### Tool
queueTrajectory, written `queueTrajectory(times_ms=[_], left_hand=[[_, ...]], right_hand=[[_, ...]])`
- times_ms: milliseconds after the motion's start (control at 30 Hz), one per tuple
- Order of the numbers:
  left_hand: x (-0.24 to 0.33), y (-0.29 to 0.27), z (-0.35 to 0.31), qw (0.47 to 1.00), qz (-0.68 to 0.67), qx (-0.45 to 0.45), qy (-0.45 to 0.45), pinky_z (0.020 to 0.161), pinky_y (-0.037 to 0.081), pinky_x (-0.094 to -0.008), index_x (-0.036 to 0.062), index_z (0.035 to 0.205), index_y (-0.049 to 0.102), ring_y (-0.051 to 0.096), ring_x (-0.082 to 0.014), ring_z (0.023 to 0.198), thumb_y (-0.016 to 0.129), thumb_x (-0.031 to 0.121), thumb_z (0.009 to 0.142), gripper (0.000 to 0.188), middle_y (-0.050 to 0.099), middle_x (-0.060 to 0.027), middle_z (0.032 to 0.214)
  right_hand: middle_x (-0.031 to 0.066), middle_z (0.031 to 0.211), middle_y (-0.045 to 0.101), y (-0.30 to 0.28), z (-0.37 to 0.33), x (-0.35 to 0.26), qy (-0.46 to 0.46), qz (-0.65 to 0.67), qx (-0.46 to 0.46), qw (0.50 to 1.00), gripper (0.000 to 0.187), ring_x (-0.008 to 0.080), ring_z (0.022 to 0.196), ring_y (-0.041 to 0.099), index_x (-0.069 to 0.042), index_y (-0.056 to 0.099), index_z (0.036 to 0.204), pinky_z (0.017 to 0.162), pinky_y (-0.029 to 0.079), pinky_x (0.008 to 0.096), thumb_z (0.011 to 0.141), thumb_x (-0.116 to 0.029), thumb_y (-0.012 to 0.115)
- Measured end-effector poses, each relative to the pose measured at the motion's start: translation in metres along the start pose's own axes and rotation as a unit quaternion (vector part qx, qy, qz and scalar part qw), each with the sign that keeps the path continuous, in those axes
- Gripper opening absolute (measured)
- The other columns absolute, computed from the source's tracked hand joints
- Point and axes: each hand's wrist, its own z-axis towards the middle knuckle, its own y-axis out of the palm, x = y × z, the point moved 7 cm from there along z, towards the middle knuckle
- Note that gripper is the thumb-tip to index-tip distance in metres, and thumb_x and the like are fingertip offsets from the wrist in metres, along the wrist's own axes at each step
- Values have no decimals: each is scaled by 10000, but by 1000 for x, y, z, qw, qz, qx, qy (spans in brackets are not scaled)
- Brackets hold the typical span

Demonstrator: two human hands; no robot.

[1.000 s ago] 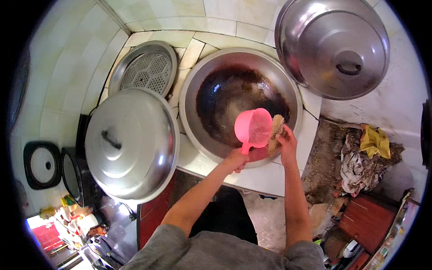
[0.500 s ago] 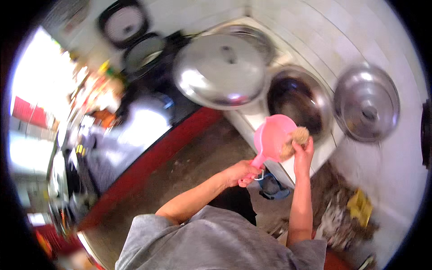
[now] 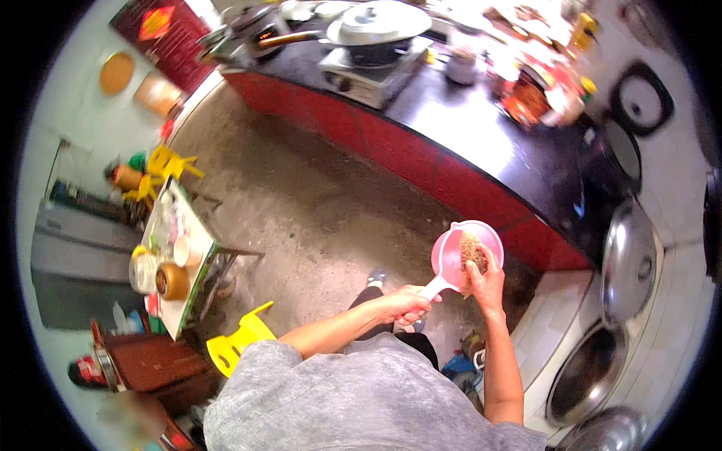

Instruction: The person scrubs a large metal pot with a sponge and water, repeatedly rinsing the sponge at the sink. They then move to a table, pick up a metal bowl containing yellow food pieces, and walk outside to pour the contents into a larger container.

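Note:
My left hand is closed round the handle of a pink plastic water dipper, holding it out over the floor in front of me. Inside the bowl, my right hand grips a tan, fibrous scrubber, its fingers curled over the right rim. What lies at the bottom of the bowl is hidden by the scrubber and fingers.
Ahead runs a black counter with a red front, bearing a stove and a lidded pan. At lower right are a built-in wok and a large metal lid. To the left stand a cluttered table and yellow chair.
My view and body have turned left, away from the wok, which now sits at lower right. Dipper and scrubber came along, and the scrubber is now deeper in the bowl.

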Motion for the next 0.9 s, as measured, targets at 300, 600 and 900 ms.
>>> queueTrajectory(times_ms=[300, 600, 900], left_hand=[[62, -192, -173, 967, -143, 126, 168, 320, 251, -204, 41, 1234, 430, 336, -47, 400, 511, 92, 797, 447, 431, 0, 657], [174, -383, -313, 884, -288, 183, 321, 338, 306, -211, 4, 1206, 428, 363, -62, 418, 481, 48, 827, 385, 433, -19, 645], [330, -560, -379, 844, -360, 89, 388, 336, 317, -192, -8, 1187, 444, 360, -46, 433, 500, 91, 844, 362, 404, 9, 625]], right_hand=[[138, 959, 645, 310, 95, -152, 8, 19, -269, 963, 393, 184, 895, 625, -36, 591, 1129, 791, 486, 310, 746, -113, 635], [85, 952, 625, 576, 207, -261, 173, 418, -289, 843, 301, 169, 800, 617, -32, 539, 1136, 755, 521, 319, 843, -65, 595], [101, 1001, 637, 799, 332, -355, 227, 534, -442, 684, 265, 212, 855, 625, 3, 538, 1113, 790, 511, 329, 892, -144, 524]])
